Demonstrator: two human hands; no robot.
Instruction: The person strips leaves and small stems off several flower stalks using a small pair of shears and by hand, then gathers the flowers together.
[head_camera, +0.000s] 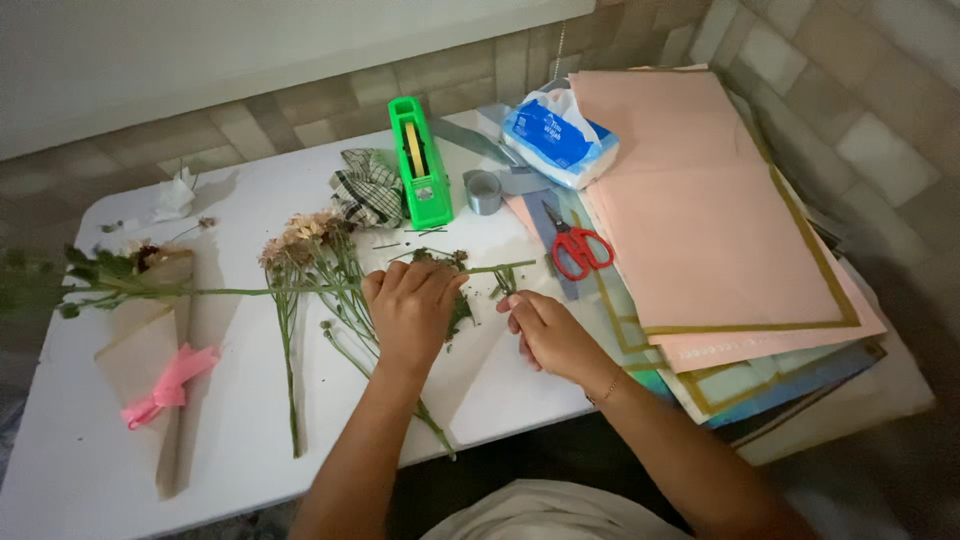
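My left hand (412, 312) rests palm down on a long green flower stem (250, 291) that lies across the white table (90, 440), its leafy end far left. My right hand (545, 332) pinches a small green sprig (506, 280) near the stem's cut end, fingers closed on it. Dried flowers on thin stems (300, 240) lie just left of my left hand. Bits of plucked leaves (440, 258) are scattered between both hands.
A brown paper cone with a pink ribbon (165, 385) lies at the left. A green tape dispenser (420, 165), checked cloth (367, 188), grey tape roll (484, 191), blue tissue pack (555, 140), red scissors (578, 250) and stacked pink wrapping sheets (700, 210) fill the right.
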